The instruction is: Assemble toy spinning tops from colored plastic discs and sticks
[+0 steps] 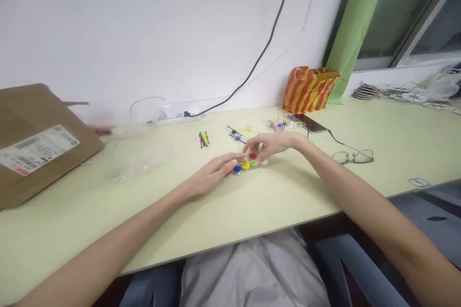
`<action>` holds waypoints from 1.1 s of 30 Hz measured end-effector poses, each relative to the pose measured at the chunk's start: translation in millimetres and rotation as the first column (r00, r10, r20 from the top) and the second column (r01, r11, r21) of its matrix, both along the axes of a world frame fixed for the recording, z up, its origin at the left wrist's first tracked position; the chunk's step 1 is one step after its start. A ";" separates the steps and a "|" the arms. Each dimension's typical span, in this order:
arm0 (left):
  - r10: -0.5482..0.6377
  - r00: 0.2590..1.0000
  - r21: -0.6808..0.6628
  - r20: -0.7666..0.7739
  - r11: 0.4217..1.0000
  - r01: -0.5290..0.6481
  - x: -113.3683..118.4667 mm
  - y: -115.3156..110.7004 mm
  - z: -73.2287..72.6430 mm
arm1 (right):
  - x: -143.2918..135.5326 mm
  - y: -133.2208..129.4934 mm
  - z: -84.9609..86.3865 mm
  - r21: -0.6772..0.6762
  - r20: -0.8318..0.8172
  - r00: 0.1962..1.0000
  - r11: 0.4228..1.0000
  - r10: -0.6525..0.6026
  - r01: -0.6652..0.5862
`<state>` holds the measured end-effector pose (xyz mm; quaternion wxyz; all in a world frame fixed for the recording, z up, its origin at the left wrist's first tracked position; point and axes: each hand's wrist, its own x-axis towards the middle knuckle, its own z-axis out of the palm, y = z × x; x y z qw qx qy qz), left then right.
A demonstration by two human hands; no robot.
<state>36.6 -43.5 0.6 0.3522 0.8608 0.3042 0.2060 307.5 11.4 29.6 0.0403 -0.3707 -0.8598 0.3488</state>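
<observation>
Several small clear round pieces with coloured centres sit close together on the table in front of me. In the row are a blue-centred piece (236, 170), a yellow-centred piece (245, 166), a green-centred piece (254, 163) and a whitish piece (264, 163). My left hand (214, 172) lies low at the row's left end, fingers stretched out, partly covering another red-centred piece (229, 173). From the right, my right hand (269, 145) arches over the group, its bent fingers and thumb around a red-centred piece (252, 156). Its fingers hide part of the pieces.
Behind my hands lie coloured plastic sticks (203, 139), a blue and black small part (236, 134) and a bag of small parts (283, 123). A phone (310, 123), glasses (355, 156), striped bag (309, 90), cardboard parcel (39, 141) and power strip (178, 118) surround them.
</observation>
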 end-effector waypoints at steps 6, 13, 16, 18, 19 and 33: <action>0.016 1.000 0.047 -0.015 0.999 -0.015 -2.1 0.5 0.0 | 2.6 10.6 -13.3 0.268 -0.186 0.976 0.949 -0.117 0.165; 0.067 0.995 0.188 -0.070 0.981 -0.053 -6.0 7.8 -10.6 | -12.5 51.0 -38.5 0.473 -0.272 0.883 0.746 -0.383 0.469; 0.107 0.992 0.229 -0.062 0.969 -0.091 -7.1 8.9 -10.8 | -30.9 73.4 -40.4 0.486 -0.201 0.865 0.720 -0.459 0.495; 0.132 0.990 0.248 -0.047 0.962 -0.117 -7.7 9.4 -10.1 | -44.2 87.8 -41.2 0.491 -0.175 0.857 0.712 -0.484 0.503; 0.144 0.989 0.261 -0.041 0.957 -0.129 -8.0 9.8 -9.8 | -50.5 94.2 -41.9 0.490 -0.171 0.855 0.710 -0.490 0.505; 0.363 0.896 0.323 0.255 0.842 -0.432 -12.2 25.7 -16.7 | -86.6 54.3 -2.9 0.459 -0.673 0.713 0.647 -0.194 0.609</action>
